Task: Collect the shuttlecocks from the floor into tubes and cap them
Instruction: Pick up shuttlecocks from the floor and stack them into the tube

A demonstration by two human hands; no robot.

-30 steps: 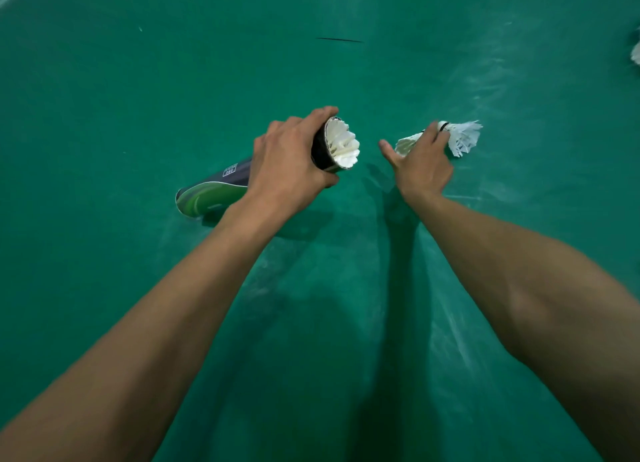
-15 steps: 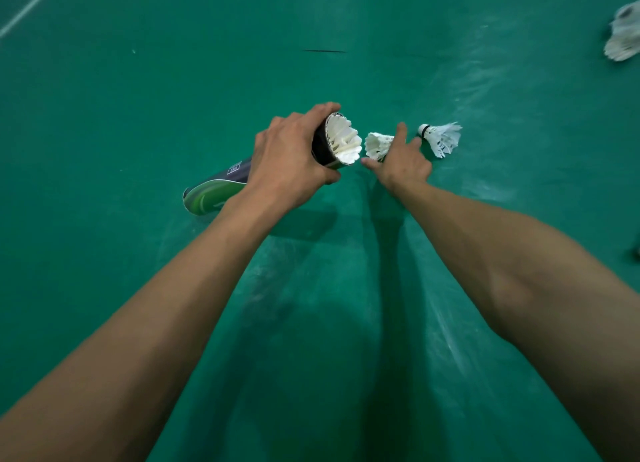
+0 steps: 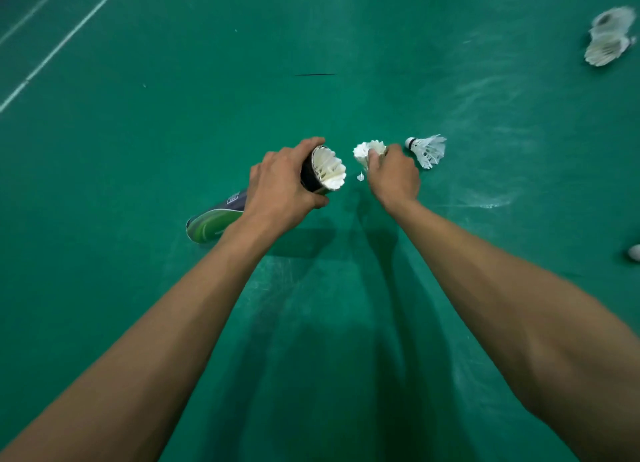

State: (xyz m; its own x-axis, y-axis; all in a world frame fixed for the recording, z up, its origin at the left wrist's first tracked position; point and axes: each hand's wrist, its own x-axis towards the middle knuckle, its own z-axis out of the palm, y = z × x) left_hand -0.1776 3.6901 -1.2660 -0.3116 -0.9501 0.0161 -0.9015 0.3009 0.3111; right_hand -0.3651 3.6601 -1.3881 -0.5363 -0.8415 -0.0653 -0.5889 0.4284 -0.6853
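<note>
Left hand [image 3: 282, 187] wraps the dark tube [image 3: 242, 201] near its open mouth, where white feathers of stacked shuttlecocks [image 3: 330, 170] protrude. Right hand [image 3: 393, 177], fingers curled, pinches one shuttlecock [image 3: 367, 150] just beside that mouth, not touching it. Second shuttlecock [image 3: 427, 149] lies on the green floor [image 3: 346, 323] just right of the hand; a blurred cluster [image 3: 607, 38] sits far right.

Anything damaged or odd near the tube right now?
A small white scrap, probably feather, shows between the tube and the shuttlecock pinched in the right hand. The floor shuttlecock just right of that hand has ragged, splayed feathers. The left hand grips the tube; nothing spilled.
</note>
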